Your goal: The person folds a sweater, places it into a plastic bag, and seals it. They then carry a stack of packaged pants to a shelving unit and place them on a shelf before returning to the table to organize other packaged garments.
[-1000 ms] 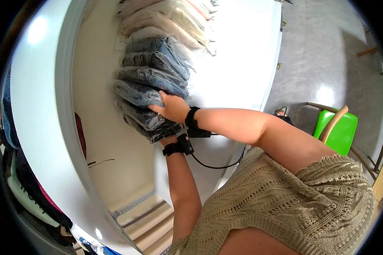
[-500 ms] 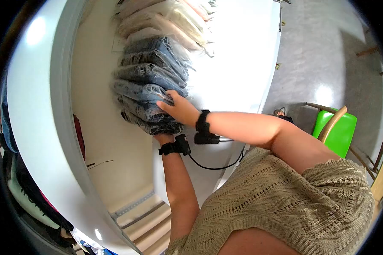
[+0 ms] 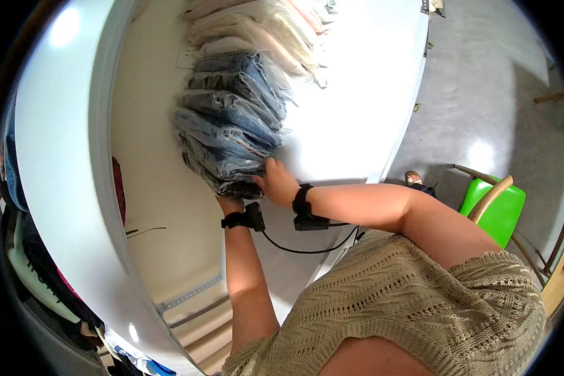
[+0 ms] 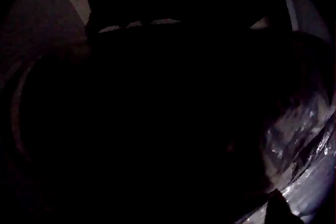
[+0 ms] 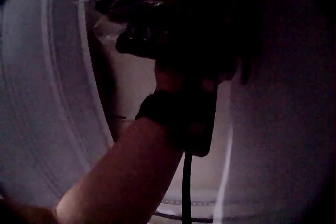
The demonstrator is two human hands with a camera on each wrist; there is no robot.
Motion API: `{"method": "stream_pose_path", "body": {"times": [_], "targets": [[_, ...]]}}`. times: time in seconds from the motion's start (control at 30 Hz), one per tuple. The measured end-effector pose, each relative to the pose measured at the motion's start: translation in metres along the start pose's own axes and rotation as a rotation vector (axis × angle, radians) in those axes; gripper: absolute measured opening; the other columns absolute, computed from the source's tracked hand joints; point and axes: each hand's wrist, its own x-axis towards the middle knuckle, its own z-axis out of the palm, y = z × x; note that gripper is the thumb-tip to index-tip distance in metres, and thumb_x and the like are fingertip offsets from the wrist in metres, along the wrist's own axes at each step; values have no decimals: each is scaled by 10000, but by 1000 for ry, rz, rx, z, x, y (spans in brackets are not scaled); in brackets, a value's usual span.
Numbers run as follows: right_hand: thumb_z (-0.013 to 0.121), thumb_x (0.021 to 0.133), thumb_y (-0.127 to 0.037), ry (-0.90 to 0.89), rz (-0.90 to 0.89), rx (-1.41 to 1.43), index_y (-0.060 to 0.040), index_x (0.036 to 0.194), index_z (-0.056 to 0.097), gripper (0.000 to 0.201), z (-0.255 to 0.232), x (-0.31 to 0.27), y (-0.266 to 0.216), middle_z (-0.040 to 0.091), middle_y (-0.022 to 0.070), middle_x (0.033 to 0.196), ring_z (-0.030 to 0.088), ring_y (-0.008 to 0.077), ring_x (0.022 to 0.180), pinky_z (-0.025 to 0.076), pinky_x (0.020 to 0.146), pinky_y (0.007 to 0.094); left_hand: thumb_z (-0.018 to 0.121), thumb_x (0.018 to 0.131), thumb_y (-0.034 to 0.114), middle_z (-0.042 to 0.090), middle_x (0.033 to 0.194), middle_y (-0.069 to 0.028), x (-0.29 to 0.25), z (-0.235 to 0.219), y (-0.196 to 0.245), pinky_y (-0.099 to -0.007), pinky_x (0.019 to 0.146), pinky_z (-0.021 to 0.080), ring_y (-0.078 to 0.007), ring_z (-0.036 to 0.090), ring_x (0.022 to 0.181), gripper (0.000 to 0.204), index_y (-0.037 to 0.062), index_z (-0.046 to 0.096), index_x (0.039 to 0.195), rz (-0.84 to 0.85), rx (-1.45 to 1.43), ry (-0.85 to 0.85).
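Observation:
A row of folded jeans (image 3: 222,125), each in a clear plastic bag, leans one on another on the white shelf in the head view. My right hand (image 3: 281,182) touches the near right edge of the lowest bagged jeans, its thumb and a fingertip against the plastic. Only the back of my left hand (image 3: 230,204) shows below a dark bagged pair (image 3: 241,188); its fingers are hidden beneath. The left wrist view is nearly black, with shiny plastic wrap (image 4: 310,182) at lower right. In the dark right wrist view, the left forearm (image 5: 126,166) reaches up to the bags.
Pale bagged garments (image 3: 257,31) lie beyond the jeans. A white rounded panel (image 3: 62,156) runs along the left, with hanging clothes (image 3: 31,263) past it. Wrist cameras trail a black cable (image 3: 301,252). A green chair (image 3: 498,207) stands on the grey floor.
My right hand has slid from the top of the jeans to their near right edge. The left hand has shifted slightly left, still under the lowest pair.

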Motion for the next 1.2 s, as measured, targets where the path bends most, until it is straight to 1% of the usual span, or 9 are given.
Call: {"method": "stream_pose_path", "body": {"times": [0.23, 0.47, 0.53, 0.6, 0.63, 0.93, 1.0, 1.03, 1.2], "targets": [[643, 791, -187, -123, -2, -60, 70, 1183, 419, 519, -24, 5, 11, 516, 309, 1132, 513, 420, 1073, 433, 907, 435, 355, 971, 409, 331, 1437, -77, 8, 32, 0, -391, 1070, 281, -266, 348, 1270, 541, 86, 302, 1401, -166, -387, -175], [624, 803, -190, -79, -208, -35, 13, 1142, 532, 406, -95, -42, 19, 578, 217, 1099, 559, 325, 1044, 447, 897, 379, 375, 872, 630, 222, 1499, -66, 42, -16, -39, -531, 1109, 162, -310, 232, 1354, 770, 142, 234, 1451, -141, -552, 0], [602, 824, -171, -128, -184, 1, 8, 1117, 546, 348, -127, -57, 12, 592, 185, 1061, 571, 283, 1013, 451, 881, 352, 338, 821, 720, 214, 1500, -76, 46, -26, -27, -588, 1082, 179, -332, 217, 1356, 855, 157, 229, 1454, -113, -368, -91], [588, 837, -191, -60, -205, 103, -2, 1074, 569, 303, -152, -78, 17, 620, 172, 956, 601, 264, 884, 469, 807, 340, 328, 964, 409, 455, 1301, -169, 26, -7, 20, -454, 824, 504, -305, 515, 1076, 523, 29, 406, 1316, -734, -1002, 107], [584, 841, -183, -60, -157, 138, -6, 1068, 570, 288, -165, -89, 18, 621, 155, 945, 600, 240, 875, 470, 796, 327, 378, 851, 644, 332, 1431, -140, 2, 20, -10, -562, 1044, 299, -352, 305, 1314, 773, 116, 319, 1414, -179, -516, 87], [510, 897, -58, -16, -88, 143, -31, 1036, 548, 146, -198, -159, 13, 573, 3, 935, 524, 90, 857, 431, 791, 244, 332, 931, 513, 228, 1489, -93, 40, 3, -46, -456, 1070, 291, -290, 290, 1321, 668, 81, 245, 1433, -103, -569, -133], [511, 904, -64, 12, -109, 135, -30, 1036, 549, 142, -192, -177, 12, 575, 1, 937, 522, 88, 855, 429, 793, 242, 298, 944, 497, 156, 1513, -88, 51, -17, -69, -430, 1089, 265, -261, 260, 1342, 677, 59, 175, 1446, 330, 270, 114], [532, 898, -84, 75, -153, 116, -26, 1011, 559, 130, -188, -189, 11, 584, 10, 895, 535, 94, 828, 443, 771, 254, 279, 956, 445, 119, 1521, -99, -21, 25, -12, -406, 1103, 228, -247, 250, 1351, 654, 29, 144, 1443, 201, -90, 255], [529, 905, -78, 237, -174, 26, -17, 1008, 568, 125, -170, -265, 18, 609, 26, 978, 553, 110, 939, 432, 860, 261, 358, 953, 329, 299, 1414, -232, -49, -11, -38, -411, 1094, 225, -317, 306, 1303, 566, -76, 307, 1346, 483, 57, 234]]}}
